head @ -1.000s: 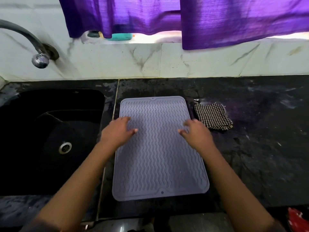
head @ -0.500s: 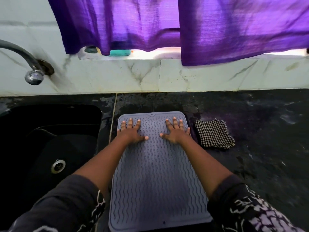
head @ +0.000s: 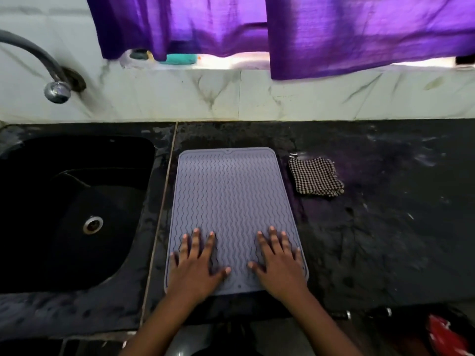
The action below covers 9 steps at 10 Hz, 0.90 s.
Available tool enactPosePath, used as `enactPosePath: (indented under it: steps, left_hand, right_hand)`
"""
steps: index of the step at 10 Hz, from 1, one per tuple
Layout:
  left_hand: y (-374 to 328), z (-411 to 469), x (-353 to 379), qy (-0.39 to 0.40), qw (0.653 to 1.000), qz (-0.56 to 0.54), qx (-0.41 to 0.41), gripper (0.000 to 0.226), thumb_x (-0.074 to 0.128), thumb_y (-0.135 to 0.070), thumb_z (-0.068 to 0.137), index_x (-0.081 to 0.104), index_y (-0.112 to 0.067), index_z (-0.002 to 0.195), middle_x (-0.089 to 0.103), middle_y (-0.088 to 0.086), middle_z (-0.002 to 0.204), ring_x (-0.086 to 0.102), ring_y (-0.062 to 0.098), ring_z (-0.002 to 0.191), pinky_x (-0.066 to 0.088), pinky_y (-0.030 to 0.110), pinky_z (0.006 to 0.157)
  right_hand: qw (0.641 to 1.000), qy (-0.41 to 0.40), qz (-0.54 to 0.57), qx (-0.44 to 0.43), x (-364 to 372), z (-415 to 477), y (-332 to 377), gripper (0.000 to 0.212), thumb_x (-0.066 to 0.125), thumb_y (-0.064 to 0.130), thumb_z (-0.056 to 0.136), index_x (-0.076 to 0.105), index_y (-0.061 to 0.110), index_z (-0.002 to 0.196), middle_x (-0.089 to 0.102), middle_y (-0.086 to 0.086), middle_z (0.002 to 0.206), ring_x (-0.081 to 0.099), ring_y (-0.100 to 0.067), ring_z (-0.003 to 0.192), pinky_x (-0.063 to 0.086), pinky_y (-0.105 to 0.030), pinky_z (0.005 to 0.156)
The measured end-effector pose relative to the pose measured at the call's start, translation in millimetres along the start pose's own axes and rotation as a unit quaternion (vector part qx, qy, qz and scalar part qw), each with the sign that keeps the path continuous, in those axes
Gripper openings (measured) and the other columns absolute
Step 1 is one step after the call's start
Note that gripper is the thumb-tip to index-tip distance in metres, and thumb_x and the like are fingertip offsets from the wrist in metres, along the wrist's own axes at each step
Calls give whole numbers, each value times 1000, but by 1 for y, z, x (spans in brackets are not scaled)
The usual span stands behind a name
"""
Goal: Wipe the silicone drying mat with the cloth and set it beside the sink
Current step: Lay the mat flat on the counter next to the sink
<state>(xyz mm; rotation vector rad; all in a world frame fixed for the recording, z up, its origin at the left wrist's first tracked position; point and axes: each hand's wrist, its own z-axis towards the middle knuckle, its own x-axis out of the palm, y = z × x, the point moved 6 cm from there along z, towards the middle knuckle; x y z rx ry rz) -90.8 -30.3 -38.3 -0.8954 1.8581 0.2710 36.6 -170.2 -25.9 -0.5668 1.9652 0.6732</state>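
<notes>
Silicone drying mat (head: 231,201) lies flat on the black countertop (head: 385,227), just beside the sink (head: 77,201), long axis running away from me toward the wall. My left hand (head: 195,268) and right hand (head: 280,265) rest palm-down on its near end, fingers spread, gripping nothing. The checked cloth (head: 314,177) sits folded off the mat's far right corner, apart from both hands. Judgement: my right hand is nearer; it must reach forward and right to take it.
</notes>
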Motion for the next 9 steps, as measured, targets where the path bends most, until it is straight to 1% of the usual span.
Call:
enactPosePath:
  steps: [1, 2, 3, 4, 5, 6, 7, 8, 9]
  left_hand:
    - [5, -16, 6, 7, 1000, -4, -10, 93, 30, -79, 78, -29, -42, 139, -37, -1, 150, -30, 27, 140, -9, 58, 112]
    - [8, -20, 9, -4, 1000, -19, -2, 92, 18, -87, 64, -34, -50, 131, -44, -8, 144, -38, 20, 134, -14, 59, 109]
    - [9, -18, 11, -7, 999, -28, 14, 95, -1, -93, 48, -39, -54, 125, -48, -11, 140, -41, 16, 129, -15, 58, 109]
    - [11, -17, 14, -7, 999, -32, 21, 99, -8, -96, 41, -39, -54, 125, -50, -12, 137, -43, 17, 129, -16, 57, 109]
    - [9, -14, 13, 17, 999, -25, 15, 98, 4, -91, 51, -36, -50, 131, -50, -9, 138, -43, 19, 129, -18, 56, 108]
    - [8, -15, 13, 29, 999, -24, 16, 100, 7, -89, 52, -34, -48, 134, -49, -8, 140, -44, 20, 128, -19, 56, 107]
    - [8, -18, 11, 35, 999, -25, 12, 97, 19, -88, 62, -30, -47, 136, -44, -6, 145, -41, 20, 131, -18, 57, 109]
    - [7, -21, 3, 43, 999, -16, 7, 93, 39, -77, 77, -16, -44, 144, -30, -1, 154, -28, 25, 141, -8, 56, 113]
    - [6, -17, -27, 78, 996, -19, 24, 87, 45, -70, 81, 3, -36, 149, -8, 2, 160, -8, 28, 146, 7, 52, 117]
  right_hand:
    - [1000, -4, -11, 0, 11, -14, -8, 76, 16, 70, 85, -10, 35, 147, -21, 0, 156, -22, -25, 143, -6, -51, 113]
    - [999, -32, -8, -14, 23, -19, -9, 94, -18, 83, 61, -19, 39, 143, -25, 2, 155, -31, -21, 137, -8, -52, 113]
    - [999, -39, -7, -12, 26, -18, -12, 93, -31, 79, 52, -30, 38, 136, -30, 4, 153, -35, -17, 132, -10, -52, 112]
    - [1000, -20, -4, -10, 27, -15, -12, 93, -34, 79, 47, -36, 38, 131, -39, 6, 146, -37, -16, 130, -11, -52, 111]
    - [1000, 11, -3, -7, 26, -12, -11, 91, -21, 85, 56, -35, 37, 133, -42, 6, 143, -38, -18, 132, -13, -53, 111]
    - [999, 45, 6, 0, 25, -10, -10, 74, 15, 69, 88, -25, 37, 141, -39, 5, 148, -35, -24, 136, -14, -54, 110]
    - [999, 42, 4, -6, 21, -13, -8, 72, 22, 63, 92, -20, 36, 144, -35, 3, 151, -33, -26, 138, -12, -55, 111]
    - [999, 46, -3, -2, 14, -17, -6, 74, 29, 61, 92, -9, 33, 148, -23, -2, 156, -22, -28, 142, -7, -55, 112]
    - [1000, -27, 4, -14, -22, -11, 6, 72, 38, 58, 91, 8, 28, 149, 4, -7, 159, 0, -28, 145, 3, -55, 113]
